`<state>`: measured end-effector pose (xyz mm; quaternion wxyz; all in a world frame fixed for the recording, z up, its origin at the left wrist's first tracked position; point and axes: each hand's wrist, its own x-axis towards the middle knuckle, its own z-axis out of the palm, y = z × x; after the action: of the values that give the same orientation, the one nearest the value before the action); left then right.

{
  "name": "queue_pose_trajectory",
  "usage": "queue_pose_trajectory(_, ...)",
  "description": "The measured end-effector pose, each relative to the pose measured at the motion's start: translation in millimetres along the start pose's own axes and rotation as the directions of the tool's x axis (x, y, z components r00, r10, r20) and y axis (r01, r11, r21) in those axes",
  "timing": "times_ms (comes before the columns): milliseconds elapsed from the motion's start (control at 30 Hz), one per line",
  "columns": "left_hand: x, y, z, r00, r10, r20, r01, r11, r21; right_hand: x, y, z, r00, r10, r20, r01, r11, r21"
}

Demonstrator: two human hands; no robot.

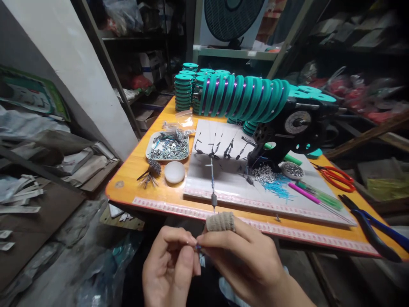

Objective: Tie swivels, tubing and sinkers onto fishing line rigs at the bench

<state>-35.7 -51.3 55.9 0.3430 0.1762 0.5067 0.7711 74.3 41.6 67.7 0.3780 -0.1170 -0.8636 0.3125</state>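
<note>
My left hand (pixel 172 260) and my right hand (pixel 246 256) meet in front of the table's near edge. Both are closed in a pinch. A small dark-blue piece (pixel 198 247) shows at the right fingertips, its kind too small to tell. What the left fingertips hold is hidden. A beige cloth wrap (pixel 220 222) covers one finger of my right hand. Just beyond the hands, a grey sinker (pixel 214 199) hangs on a thin line with a blue coiled sleeve (pixel 212 181) above it. The line's lower end runs behind the wrapped finger.
On the table, a white dish (pixel 168 147) holds small metal parts, near a round white lid (pixel 174 172). A black stand carries green spools (pixel 246 96). To the right lie blue tubes (pixel 277 187), a magenta-handled tool (pixel 303 192), orange scissors (pixel 338 177) and pliers (pixel 367 226).
</note>
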Motion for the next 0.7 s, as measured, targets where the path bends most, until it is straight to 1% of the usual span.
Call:
queue_pose_trajectory(67, 2, -1, 1.7, 1.000, 0.028, 0.000, -0.028, 0.999, 0.036, -1, -1, 1, 1.000, 0.007, -0.027, -0.007, 1.000, 0.006)
queue_pose_trajectory(233, 5, -6, 1.3, 0.991, 0.117, 0.071, -0.126, 0.982, 0.144, -2, -1, 1, 0.996, 0.036, -0.076, -0.038, 0.999, -0.031)
queue_pose_trajectory(333, 5, -12, -1.4, 0.976, 0.201, 0.087, -0.216, 0.953, 0.214, -3, -1, 1, 0.994, 0.025, -0.104, -0.030, 0.999, -0.044)
queue_pose_trajectory(400, 6, -14, -3.3, 0.957, 0.268, 0.108, -0.287, 0.920, 0.267, -3, -1, 2, 0.992, 0.011, -0.123, -0.016, 0.999, -0.038)
queue_pose_trajectory(500, 8, -15, -5.6, 0.919, 0.360, 0.159, -0.393, 0.857, 0.333, -3, -1, 2, 0.992, 0.002, -0.130, -0.005, 1.000, -0.026)
queue_pose_trajectory(567, 10, -15, -7.1, 0.884, 0.425, 0.194, -0.467, 0.808, 0.359, -3, 0, 2, 0.993, -0.001, -0.120, -0.002, 1.000, -0.020)
queue_pose_trajectory(633, 10, -16, -9.4, 0.829, 0.507, 0.238, -0.560, 0.750, 0.352, -4, 1, 2, 0.994, -0.009, -0.107, 0.008, 1.000, -0.007)
queue_pose_trajectory(700, 11, -18, -13.8, 0.758, 0.598, 0.261, -0.651, 0.674, 0.348, -5, 1, 2, 0.994, -0.018, -0.104, 0.020, 1.000, 0.012)
